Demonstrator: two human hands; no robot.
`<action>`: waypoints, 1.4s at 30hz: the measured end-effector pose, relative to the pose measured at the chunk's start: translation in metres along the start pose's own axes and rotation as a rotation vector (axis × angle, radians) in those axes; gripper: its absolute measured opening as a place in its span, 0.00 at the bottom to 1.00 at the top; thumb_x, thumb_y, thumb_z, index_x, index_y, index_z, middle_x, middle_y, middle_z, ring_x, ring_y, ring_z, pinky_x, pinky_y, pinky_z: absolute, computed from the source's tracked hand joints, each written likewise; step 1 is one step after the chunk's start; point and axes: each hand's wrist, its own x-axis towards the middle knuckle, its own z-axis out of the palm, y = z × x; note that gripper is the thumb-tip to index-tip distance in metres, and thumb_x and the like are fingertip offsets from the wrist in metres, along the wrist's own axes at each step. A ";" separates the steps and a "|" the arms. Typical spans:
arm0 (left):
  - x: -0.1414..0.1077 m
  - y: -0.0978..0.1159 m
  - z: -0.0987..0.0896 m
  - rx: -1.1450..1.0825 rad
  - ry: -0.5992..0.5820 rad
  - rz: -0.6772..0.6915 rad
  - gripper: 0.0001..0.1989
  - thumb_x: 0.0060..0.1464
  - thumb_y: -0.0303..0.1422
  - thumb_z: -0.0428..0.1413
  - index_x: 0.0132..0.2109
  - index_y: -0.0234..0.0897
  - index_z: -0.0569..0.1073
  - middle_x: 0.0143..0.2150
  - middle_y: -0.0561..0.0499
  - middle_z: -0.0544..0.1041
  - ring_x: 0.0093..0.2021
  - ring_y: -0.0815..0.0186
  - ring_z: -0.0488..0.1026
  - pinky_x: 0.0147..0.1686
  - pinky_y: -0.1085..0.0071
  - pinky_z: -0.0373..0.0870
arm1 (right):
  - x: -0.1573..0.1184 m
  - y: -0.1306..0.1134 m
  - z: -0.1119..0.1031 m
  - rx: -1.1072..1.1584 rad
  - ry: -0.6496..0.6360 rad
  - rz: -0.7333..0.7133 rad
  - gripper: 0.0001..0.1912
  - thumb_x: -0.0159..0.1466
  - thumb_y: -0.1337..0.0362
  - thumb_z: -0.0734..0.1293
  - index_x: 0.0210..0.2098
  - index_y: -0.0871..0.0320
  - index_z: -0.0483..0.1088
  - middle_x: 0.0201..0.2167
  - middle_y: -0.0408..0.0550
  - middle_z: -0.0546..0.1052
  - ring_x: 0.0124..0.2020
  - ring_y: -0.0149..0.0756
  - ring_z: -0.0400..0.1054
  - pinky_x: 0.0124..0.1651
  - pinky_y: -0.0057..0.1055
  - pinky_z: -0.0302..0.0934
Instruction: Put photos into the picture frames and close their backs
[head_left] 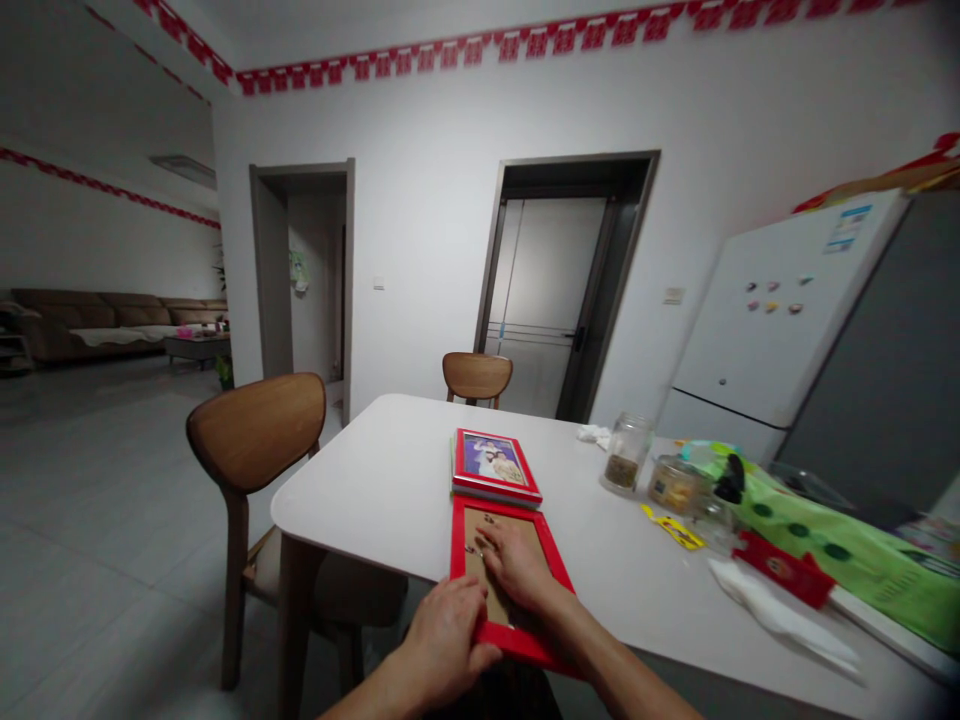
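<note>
Clasping the red frame (458, 540) at the table's (360, 480) near edge, left hand (444, 632) steadies it for right hand (519, 568), half-curled on the backing (525, 532), pinch unclear.

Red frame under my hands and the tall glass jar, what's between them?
Just bare white tabletop between the red frame and the tall glass jar, as the head view shows.

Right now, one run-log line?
left hand: gripping red frame at near-left corner | right hand: fingers on brown backing | beyond frame: framed photo, face up | right side: glass jar
</note>
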 end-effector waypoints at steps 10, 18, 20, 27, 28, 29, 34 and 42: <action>-0.012 0.014 -0.005 -0.027 -0.092 -0.035 0.27 0.42 0.36 0.55 0.51 0.32 0.63 0.52 0.44 0.66 0.52 0.59 0.60 0.54 0.66 0.52 | 0.033 0.030 0.013 -0.081 0.112 0.351 0.10 0.54 0.60 0.60 0.27 0.57 0.70 0.30 0.50 0.75 0.31 0.35 0.67 0.29 0.27 0.53; -0.010 0.015 -0.007 -0.019 -0.096 -0.038 0.26 0.41 0.35 0.57 0.49 0.32 0.64 0.51 0.43 0.67 0.51 0.59 0.61 0.55 0.63 0.50 | 0.038 0.036 0.011 0.015 0.167 0.392 0.12 0.53 0.57 0.60 0.24 0.58 0.69 0.27 0.52 0.75 0.29 0.37 0.67 0.29 0.28 0.53; -0.005 0.018 -0.003 0.012 -0.139 0.007 0.26 0.40 0.36 0.59 0.48 0.32 0.65 0.54 0.42 0.63 0.54 0.57 0.58 0.56 0.58 0.44 | 0.033 0.038 0.004 0.086 0.178 0.348 0.15 0.54 0.55 0.58 0.22 0.58 0.68 0.25 0.49 0.75 0.28 0.35 0.67 0.30 0.27 0.54; 0.016 0.036 0.023 0.042 -0.229 0.095 0.21 0.47 0.31 0.53 0.49 0.29 0.63 0.57 0.37 0.56 0.57 0.53 0.51 0.55 0.53 0.45 | -0.013 0.073 -0.036 0.356 0.242 0.377 0.16 0.54 0.56 0.56 0.30 0.59 0.69 0.31 0.49 0.76 0.31 0.35 0.68 0.32 0.28 0.58; 0.016 0.037 0.022 0.019 -0.214 0.078 0.21 0.46 0.30 0.53 0.49 0.28 0.63 0.57 0.37 0.57 0.57 0.52 0.52 0.55 0.53 0.45 | -0.024 0.079 -0.039 0.468 0.262 0.433 0.17 0.53 0.55 0.56 0.32 0.60 0.69 0.32 0.50 0.75 0.30 0.35 0.69 0.31 0.28 0.59; 0.016 0.038 0.020 -0.013 -0.182 0.066 0.21 0.45 0.29 0.53 0.49 0.28 0.63 0.57 0.37 0.58 0.57 0.52 0.52 0.55 0.53 0.45 | -0.035 0.084 -0.041 0.618 0.294 0.498 0.17 0.52 0.54 0.58 0.33 0.60 0.68 0.32 0.50 0.75 0.29 0.34 0.69 0.29 0.28 0.59; 0.025 0.058 0.001 -0.444 0.237 0.015 0.22 0.40 0.23 0.52 0.47 0.32 0.63 0.49 0.42 0.67 0.49 0.57 0.62 0.51 0.61 0.55 | -0.080 0.060 -0.027 1.430 0.328 0.637 0.18 0.48 0.55 0.66 0.36 0.57 0.67 0.28 0.45 0.75 0.27 0.31 0.69 0.29 0.27 0.61; 0.067 0.082 0.001 -1.320 0.558 -0.095 0.18 0.43 0.31 0.55 0.43 0.35 0.62 0.41 0.46 0.72 0.41 0.61 0.69 0.41 0.69 0.64 | -0.077 0.008 -0.029 1.855 0.335 0.634 0.18 0.51 0.58 0.64 0.40 0.59 0.67 0.28 0.47 0.77 0.33 0.39 0.71 0.35 0.34 0.66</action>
